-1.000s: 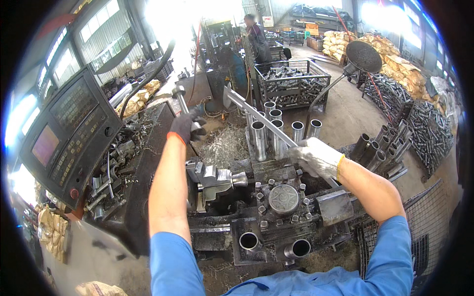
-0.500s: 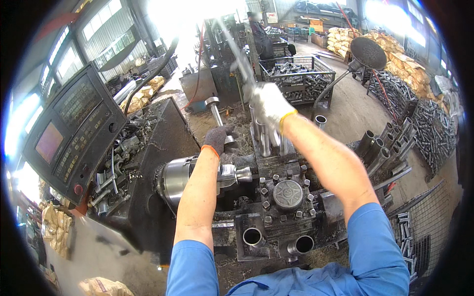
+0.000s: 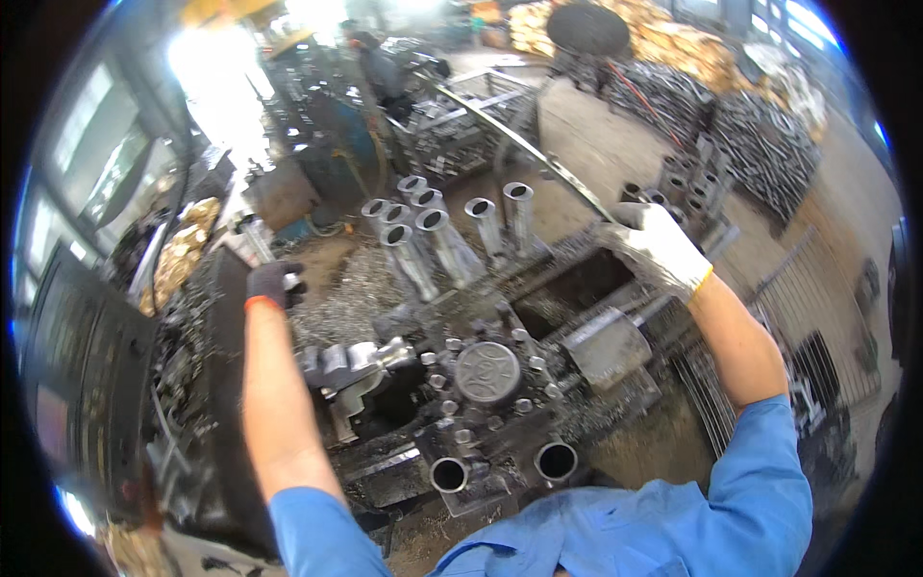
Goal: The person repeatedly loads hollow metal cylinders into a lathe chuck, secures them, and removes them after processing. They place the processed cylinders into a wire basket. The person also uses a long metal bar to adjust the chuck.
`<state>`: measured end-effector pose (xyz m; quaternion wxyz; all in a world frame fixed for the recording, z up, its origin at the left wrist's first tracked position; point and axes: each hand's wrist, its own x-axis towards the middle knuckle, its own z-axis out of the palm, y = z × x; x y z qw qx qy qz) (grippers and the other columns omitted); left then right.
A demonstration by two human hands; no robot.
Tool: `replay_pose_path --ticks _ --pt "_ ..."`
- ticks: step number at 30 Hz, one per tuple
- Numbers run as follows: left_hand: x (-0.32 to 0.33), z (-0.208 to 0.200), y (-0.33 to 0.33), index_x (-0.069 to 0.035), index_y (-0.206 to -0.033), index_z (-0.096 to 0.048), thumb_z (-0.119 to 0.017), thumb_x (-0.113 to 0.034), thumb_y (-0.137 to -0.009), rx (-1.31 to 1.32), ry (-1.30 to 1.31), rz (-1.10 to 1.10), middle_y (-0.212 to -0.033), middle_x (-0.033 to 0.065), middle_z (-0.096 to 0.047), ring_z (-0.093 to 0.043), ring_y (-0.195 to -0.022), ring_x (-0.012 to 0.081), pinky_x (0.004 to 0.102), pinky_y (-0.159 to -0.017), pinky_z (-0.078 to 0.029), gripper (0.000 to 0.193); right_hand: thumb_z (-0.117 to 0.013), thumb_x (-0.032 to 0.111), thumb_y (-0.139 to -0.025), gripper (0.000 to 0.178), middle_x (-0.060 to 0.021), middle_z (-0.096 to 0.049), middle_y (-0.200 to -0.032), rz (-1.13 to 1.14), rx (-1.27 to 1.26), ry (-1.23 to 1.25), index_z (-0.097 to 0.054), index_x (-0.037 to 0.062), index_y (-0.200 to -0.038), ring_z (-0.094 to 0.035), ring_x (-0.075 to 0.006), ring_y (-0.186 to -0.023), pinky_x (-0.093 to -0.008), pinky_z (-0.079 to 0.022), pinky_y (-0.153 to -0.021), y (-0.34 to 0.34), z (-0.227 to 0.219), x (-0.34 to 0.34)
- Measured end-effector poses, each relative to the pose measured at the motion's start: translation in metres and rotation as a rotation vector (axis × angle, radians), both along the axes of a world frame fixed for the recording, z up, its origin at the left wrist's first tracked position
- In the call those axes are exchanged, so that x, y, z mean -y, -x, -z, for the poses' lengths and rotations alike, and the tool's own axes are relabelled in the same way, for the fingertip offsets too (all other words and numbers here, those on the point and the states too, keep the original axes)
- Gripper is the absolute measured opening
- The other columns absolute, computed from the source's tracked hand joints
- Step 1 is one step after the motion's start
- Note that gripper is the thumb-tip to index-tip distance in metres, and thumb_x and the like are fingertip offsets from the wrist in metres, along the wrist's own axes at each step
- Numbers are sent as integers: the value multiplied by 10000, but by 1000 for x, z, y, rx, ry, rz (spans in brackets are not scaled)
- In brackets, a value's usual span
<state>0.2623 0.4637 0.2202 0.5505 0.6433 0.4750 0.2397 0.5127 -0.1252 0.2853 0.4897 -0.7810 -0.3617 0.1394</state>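
My left hand (image 3: 274,283), in a dark glove with an orange cuff, is closed around a shiny metal piece (image 3: 254,238), blurred by motion, beyond the lathe jaws (image 3: 348,363). In my right hand (image 3: 661,242), gloved in white with a yellow cuff, is the near end of a long thin metal rod (image 3: 524,146). It slants away to the far left, over the metal crate. Between my arms sits the lathe's tool post (image 3: 487,373), a round cap ringed with square-headed bolts. Several upright metal tubes (image 3: 437,236) stand behind it.
A dark control panel (image 3: 82,385) rises at the left. Two open tubes (image 3: 556,463) stand at the near edge. More tubes (image 3: 694,183) are grouped at the right, with heaped metal parts (image 3: 769,144) behind. A metal crate (image 3: 461,130) stands farther back, near a person (image 3: 380,72).
My right hand has swung right with the rod, which tilts lower now. My left hand has moved left with the metal piece, away from the chuck. The view has turned right.
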Motion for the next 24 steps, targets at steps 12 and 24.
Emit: replay_pose_path --ticks 12,24 --pt "-36 -83 -19 -102 -1231 -673 -673 -63 -831 -838 -608 181 -1029 222 -737 -747 -870 400 502 -675 -582 402 -699 293 -941 351 -91 -661 -755 388 -88 258 -756 -47 -1006 -571 -175 -708 -374 -475 -675 -80 218 125" --pt "79 -89 -1 -44 -1096 -789 -769 -283 -881 -426 -663 -6 -777 89 -756 -697 -596 166 339 -566 -556 322 -751 287 -893 353 -155 -718 -727 379 -37 577 -761 -65 -921 -710 -249 -655 -389 -535 -603 -199 323 62"
